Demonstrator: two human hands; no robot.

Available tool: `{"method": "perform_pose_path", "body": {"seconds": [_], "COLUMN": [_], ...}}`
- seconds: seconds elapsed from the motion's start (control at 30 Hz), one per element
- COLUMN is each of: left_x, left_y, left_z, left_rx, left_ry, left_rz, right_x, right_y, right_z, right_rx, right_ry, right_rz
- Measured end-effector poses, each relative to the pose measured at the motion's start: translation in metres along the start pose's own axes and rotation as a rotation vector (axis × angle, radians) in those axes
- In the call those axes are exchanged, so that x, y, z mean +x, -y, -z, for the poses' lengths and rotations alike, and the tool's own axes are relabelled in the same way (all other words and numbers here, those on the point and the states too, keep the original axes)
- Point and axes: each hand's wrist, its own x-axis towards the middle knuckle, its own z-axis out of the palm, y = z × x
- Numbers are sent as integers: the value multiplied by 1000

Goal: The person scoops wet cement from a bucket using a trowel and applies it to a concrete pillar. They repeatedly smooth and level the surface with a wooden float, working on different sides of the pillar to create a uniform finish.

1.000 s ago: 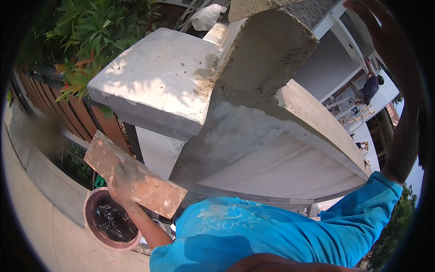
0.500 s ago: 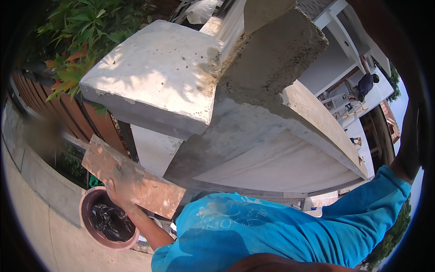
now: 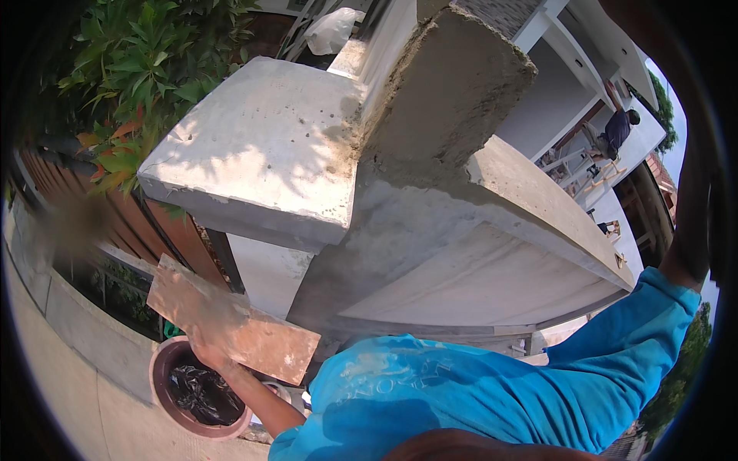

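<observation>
My left hand (image 3: 206,349) grips the edge of a flat, reddish-brown rectangular board (image 3: 273,344) at the lower left. A grey, blurred patch of what looks like mortar lies on the board; the fingers beneath it are hidden. My right arm (image 3: 696,200) is raised along the right rim, and its hand is beyond the picture. Fresh, wet grey mortar (image 3: 442,100) covers the top of the wall ahead, rough along its edges. Beside it stands a pale, square concrete pillar cap (image 3: 261,138). A small piece of a flat, greyish thing (image 3: 430,8) shows at the upper edge.
Below the board stands a round, pinkish-brown tub (image 3: 163,384) with black plastic inside. Leafy plants (image 3: 154,69) crowd the upper left above a brown slatted fence (image 3: 131,223). The sloping wall ledge (image 3: 546,200) runs right. A person (image 3: 617,131) is farther off near white structures.
The wall and pillar cap sit slightly farther left in the view. The flat greyish thing over the mortar has mostly slipped out at the top. My left hand still holds the board.
</observation>
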Motion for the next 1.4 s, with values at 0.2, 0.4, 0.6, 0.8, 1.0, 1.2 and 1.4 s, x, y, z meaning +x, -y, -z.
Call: {"method": "perform_pose_path", "body": {"seconds": [0.2,0.4,0.6,0.8,1.0,1.2,1.4], "left_x": [2,-5,-5,-1,-1,-2,-5], "left_y": [1,-9,-24,-30,-24,-20,-24], "left_z": [-1,-11,-13,-22,-24,-19,-21], "left_rx": [76,106,94,95,-69,488,-35], "left_ry": [-82,-119,-83,-17,63,-43,-7], "left_rz": [20,-103,-46,-106,34,-152,-12], "right_x": [-14,-42,-104,-117,-82,-73,-84], "right_y": [-23,-35,2,-6,-4,7,21], "right_z": [2,14,-4,-27,-22,-27,-31], "right_rx": [183,489,769,721,594,483,325], "right_ry": [-73,-168,24,18,84,183,415], "right_rz": [-54,-145,-209,-129,14,45,108]}}
